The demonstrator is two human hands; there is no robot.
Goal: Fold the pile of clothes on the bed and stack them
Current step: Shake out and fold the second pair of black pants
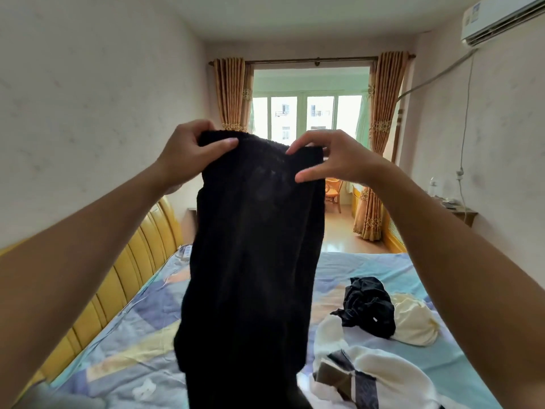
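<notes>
Hanging from both hands, left hand [188, 154] and right hand [339, 157], black garment [253, 261].

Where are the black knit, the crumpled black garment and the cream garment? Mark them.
black knit [253, 246], head view, middle of the hanging cloth
crumpled black garment [368, 305], head view, its centre
cream garment [413, 320], head view, its top

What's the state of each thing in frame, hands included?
Left hand: grips top edge of the black knit.
Right hand: pinches the same top edge.
Black knit: held up, hanging unfolded above the bed.
Small black garment: crumpled on the bed.
Cream garment: bunched, unfolded.
White patterned garment: spread loose, unfolded.
Curtains: drawn open.
</notes>
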